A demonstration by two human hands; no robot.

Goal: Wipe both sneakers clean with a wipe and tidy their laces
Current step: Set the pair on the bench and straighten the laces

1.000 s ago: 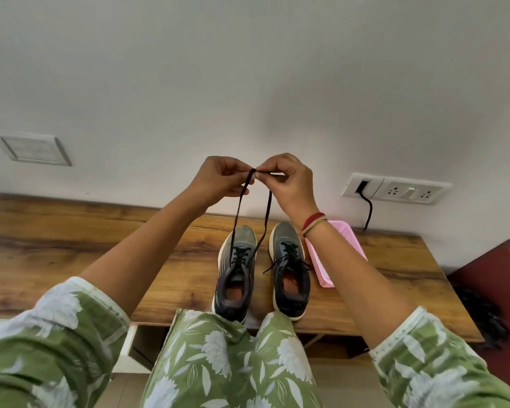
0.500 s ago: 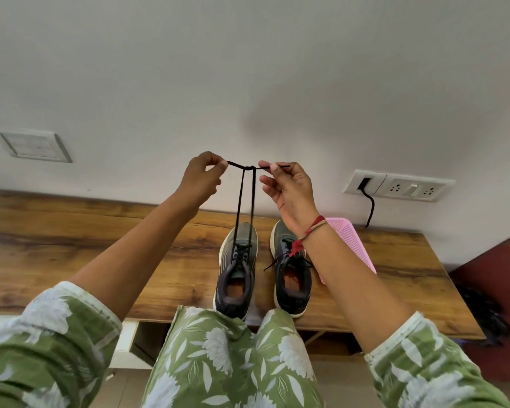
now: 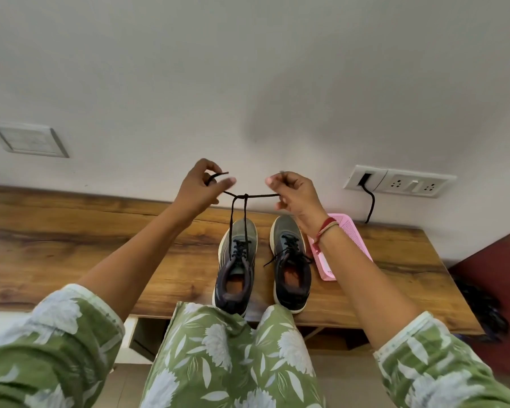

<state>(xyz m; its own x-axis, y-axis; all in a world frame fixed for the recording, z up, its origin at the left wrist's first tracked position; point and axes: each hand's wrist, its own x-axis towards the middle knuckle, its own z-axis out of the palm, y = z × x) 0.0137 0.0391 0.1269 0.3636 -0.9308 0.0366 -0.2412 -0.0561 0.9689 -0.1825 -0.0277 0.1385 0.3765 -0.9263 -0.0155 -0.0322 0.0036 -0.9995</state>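
Two dark grey sneakers stand side by side on the wooden bench [image 3: 86, 248], toes toward the wall. The left sneaker [image 3: 236, 265] has its black lace [image 3: 238, 214] pulled straight up and crossed in a knot above it. My left hand [image 3: 199, 188] pinches one lace end, my right hand [image 3: 292, 192] pinches the other, and the two ends are drawn apart sideways. The right sneaker [image 3: 290, 263] has loose laces spilling to both sides. No wipe is in view.
A pink perforated tray [image 3: 352, 231] lies on the bench right of the sneakers, partly behind my right forearm. A wall socket plate [image 3: 401, 181] with a black cable [image 3: 371, 206] is behind it. A dark red object [image 3: 498, 269] stands beyond the bench's right end.
My hands started close together above the left sneaker, then moved apart sideways, pulling the crossed lace ends tight into a knot that now sits lower.
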